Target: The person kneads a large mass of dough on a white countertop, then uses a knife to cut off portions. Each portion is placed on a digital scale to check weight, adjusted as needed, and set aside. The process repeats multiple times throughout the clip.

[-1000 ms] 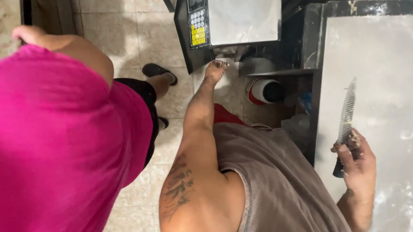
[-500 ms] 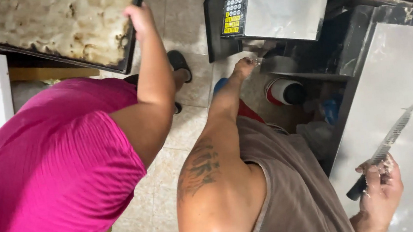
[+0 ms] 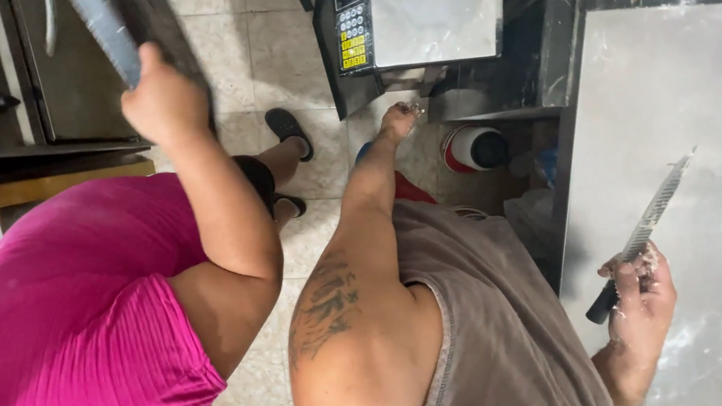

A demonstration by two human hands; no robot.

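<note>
Spreading across the right side of the view, the flour-dusted steel table [image 3: 675,114] was the largest surface, with the grey weighing scale [image 3: 414,15] at about twelve o'clock. A co-worker in a pink shirt [image 3: 68,342] filled the eight o'clock corner, one hand [image 3: 162,98] gripping the edge of a dark tray [image 3: 115,24] near eleven o'clock. Below the scale a red-and-white container [image 3: 474,148] lay on its side.

The person's right hand [image 3: 643,291], at four o'clock over the table's near edge, was closed around the black handle of a serrated knife [image 3: 646,226]. The blade's long axis ran diagonally, tip aimed up toward two o'clock, handle end down toward seven. Stiff and light by the look of it, the knife would likely handle easily — but the floury fingers could make the handle slippery, so a full wrap on the handle, well back from the toothed edge, seemed the safe hold.

The left hand [image 3: 397,121] stretched out to twelve o'clock, just under the scale — whether its fingers were spread or pinched on something could not be told.
</note>
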